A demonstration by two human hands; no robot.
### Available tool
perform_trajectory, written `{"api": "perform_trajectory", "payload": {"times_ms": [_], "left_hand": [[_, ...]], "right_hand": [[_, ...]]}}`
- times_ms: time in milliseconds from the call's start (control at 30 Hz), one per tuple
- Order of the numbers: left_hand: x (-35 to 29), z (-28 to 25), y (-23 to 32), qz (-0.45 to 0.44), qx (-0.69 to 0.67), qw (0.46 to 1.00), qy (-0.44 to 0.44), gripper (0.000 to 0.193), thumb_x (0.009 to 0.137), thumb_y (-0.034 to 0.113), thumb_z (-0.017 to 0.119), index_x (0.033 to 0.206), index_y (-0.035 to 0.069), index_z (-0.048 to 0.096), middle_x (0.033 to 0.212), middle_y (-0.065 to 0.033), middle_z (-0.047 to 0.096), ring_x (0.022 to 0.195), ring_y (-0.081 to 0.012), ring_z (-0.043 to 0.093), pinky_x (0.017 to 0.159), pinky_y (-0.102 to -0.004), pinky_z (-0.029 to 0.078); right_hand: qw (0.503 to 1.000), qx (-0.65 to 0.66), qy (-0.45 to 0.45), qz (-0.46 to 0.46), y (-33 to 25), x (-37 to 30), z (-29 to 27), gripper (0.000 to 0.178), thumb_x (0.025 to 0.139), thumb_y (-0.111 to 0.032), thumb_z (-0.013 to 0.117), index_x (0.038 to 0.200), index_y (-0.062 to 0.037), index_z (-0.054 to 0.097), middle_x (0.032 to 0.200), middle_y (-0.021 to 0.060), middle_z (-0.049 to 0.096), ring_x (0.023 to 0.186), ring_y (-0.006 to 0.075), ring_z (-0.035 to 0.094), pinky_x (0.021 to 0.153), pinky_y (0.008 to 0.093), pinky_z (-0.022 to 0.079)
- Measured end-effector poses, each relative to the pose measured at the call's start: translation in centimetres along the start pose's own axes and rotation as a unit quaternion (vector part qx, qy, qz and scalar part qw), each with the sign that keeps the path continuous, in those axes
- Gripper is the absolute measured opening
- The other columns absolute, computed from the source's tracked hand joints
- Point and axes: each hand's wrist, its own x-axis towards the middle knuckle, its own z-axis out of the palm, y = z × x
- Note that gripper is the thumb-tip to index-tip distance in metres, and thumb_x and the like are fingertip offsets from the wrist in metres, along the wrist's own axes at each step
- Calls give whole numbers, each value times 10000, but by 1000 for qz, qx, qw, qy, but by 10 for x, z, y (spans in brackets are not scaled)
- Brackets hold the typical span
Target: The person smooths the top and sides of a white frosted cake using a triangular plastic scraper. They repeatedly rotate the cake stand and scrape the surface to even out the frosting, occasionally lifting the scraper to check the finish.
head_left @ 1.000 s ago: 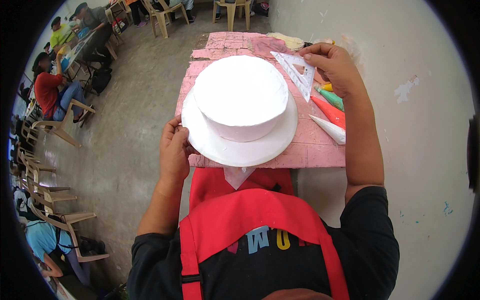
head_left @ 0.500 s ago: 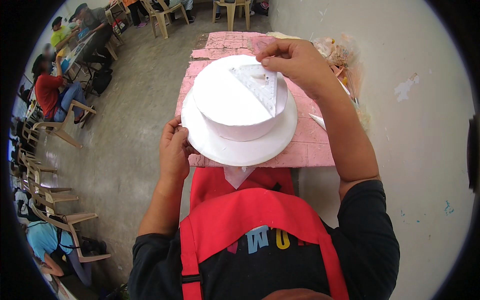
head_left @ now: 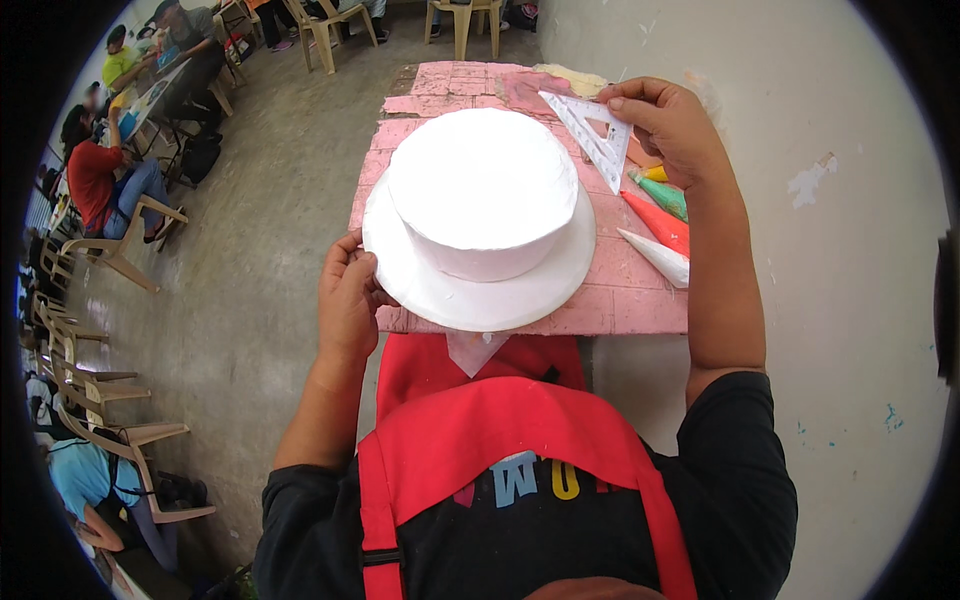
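A round white cake [head_left: 482,185] with a smooth top stands on a wider white round board [head_left: 440,298]. My left hand [head_left: 348,295] grips the board's left edge, its thumb on top and its other fingers partly hidden under the rim. To the right of the cake, my right hand [head_left: 665,125] pinches a clear triangular set square [head_left: 600,140] by its upper corner. The set square hangs just off the cake's right side, over the pink tabletop. Below my right hand lie piping bags: a white one [head_left: 655,258], a red one [head_left: 660,222] and a green one [head_left: 662,194].
The pink table [head_left: 620,310] has a worn surface. A pale wall [head_left: 830,300] rises close on my right. Plastic chairs [head_left: 120,250] line the left side, where people sit at a table, one in a red top [head_left: 95,175]. A translucent sheet [head_left: 475,352] hangs off the table's front edge.
My right hand has lifted the set square off the cake's top and carried it to the right. The piping bags now show more fully. My left hand stays on the board.
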Motion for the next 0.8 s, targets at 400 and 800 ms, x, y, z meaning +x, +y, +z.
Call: {"api": "perform_trajectory", "payload": {"times_ms": [400,800], "left_hand": [[-1,-1,2,-7,18,1000,7,357,876,105,440,1214,-6,408,1114,-110,552,897,-168,622,705,-306,543],[1,-1,0,-3,-1,1000,-1,346,880,100,436,1208,-6,407,1120,-120,561,887,-171,630,690,-306,550]], "right_hand": [[999,-29,-42,-7,-4,-2,32,226,778,-121,663,962,10,654,694,-20,555,532,33,373,467,185,279],[999,33,16,28,4,-14,-4,175,807,-99,646,953,-5,668,720,-24,573,482,11,343,428,171,241]]}}
